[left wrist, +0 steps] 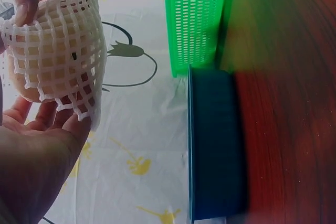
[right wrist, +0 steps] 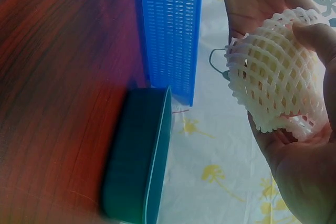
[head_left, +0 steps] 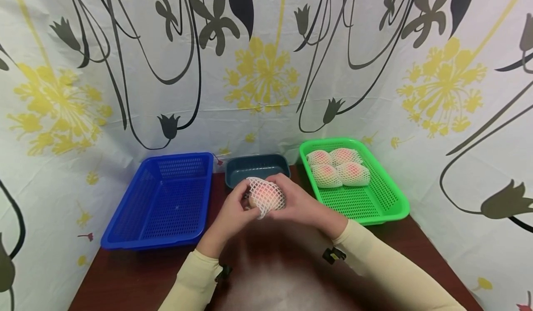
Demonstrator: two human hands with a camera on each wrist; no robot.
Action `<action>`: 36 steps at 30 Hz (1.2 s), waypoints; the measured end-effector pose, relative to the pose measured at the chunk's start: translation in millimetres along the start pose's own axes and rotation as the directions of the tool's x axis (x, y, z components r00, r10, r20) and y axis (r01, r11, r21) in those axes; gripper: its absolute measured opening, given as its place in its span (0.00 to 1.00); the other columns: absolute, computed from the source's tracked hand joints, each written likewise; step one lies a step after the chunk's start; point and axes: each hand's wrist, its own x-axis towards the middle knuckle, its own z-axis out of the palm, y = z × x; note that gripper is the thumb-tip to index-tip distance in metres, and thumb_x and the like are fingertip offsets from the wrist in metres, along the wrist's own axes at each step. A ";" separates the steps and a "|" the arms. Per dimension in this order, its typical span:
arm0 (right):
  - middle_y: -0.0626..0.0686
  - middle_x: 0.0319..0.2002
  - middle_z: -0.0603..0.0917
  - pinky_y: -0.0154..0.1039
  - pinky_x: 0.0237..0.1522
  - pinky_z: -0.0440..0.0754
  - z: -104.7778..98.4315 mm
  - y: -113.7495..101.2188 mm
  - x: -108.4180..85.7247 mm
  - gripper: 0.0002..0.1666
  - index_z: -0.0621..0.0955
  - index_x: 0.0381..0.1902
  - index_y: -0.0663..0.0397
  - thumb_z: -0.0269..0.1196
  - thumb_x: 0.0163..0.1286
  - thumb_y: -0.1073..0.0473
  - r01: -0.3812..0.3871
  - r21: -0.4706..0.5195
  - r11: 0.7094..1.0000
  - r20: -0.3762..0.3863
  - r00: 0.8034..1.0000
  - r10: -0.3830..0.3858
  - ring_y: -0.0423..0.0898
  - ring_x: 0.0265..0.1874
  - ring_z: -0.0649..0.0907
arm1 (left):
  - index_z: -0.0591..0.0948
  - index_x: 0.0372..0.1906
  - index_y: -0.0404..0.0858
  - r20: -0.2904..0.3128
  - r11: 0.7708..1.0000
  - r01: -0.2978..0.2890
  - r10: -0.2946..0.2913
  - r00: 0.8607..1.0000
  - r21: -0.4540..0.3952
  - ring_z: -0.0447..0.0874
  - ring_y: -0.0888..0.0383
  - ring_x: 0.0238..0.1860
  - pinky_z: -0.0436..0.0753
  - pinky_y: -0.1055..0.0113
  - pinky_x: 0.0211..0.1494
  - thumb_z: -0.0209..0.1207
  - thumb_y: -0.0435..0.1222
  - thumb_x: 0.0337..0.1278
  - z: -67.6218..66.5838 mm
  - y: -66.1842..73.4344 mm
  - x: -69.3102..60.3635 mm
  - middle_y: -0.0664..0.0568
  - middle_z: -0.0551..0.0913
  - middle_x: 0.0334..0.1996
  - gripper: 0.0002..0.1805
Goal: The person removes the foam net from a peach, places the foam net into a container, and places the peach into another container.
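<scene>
I see the left hand [head_left: 236, 210] curled around one side of a pinkish fruit [head_left: 267, 197], its thumb near the lower edge, while the right hand [head_left: 296, 202] grips the other side, fingers above and thumb below. The fruit sits between the two palms, lifted over the dark red table [head_left: 266, 274], with a white foam net [right wrist: 273, 72] around it; from the left wrist I make out a bare patch of its underside past the net's edge. Directly beyond both hands is a dark teal tray [head_left: 258, 163], close enough that they and the fruit hide part of its near side from the head view. Left of the left hand, the blue basket [head_left: 156, 243] stands near, its rim on that side of the working space. Right of the right hand and a little farther off, the green basket [head_left: 387, 184] holds four netted fruits [head_left: 339, 167] grouped at its far end. A flower-printed cloth [head_left: 266, 126] closes in the space behind the tray and baskets.
</scene>
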 end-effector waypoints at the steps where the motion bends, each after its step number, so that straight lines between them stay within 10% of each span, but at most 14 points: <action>1: 0.48 0.63 0.78 0.42 0.55 0.86 0.2 0.4 0.1 0.43 0.73 0.72 0.48 0.82 0.64 0.57 -0.001 -0.002 1.000 0.001 1.000 0.001 0.46 0.55 0.81 | 0.74 0.72 0.43 -0.001 1.000 0.000 0.000 1.000 0.001 0.86 0.46 0.58 0.89 0.62 0.56 0.70 0.27 0.61 0.0 0.0 0.0 0.44 0.80 0.65 0.35; 36: 0.40 0.57 0.81 0.42 0.53 0.87 -6.4 2.5 -2.1 0.39 0.80 0.66 0.38 0.86 0.61 0.43 0.006 -0.112 0.994 -0.088 0.996 -0.016 0.41 0.52 0.82 | 0.77 0.67 0.42 -0.064 0.995 -0.059 0.064 0.996 0.084 0.84 0.47 0.55 0.89 0.56 0.60 0.74 0.27 0.54 -9.3 2.0 0.7 0.46 0.81 0.61 0.34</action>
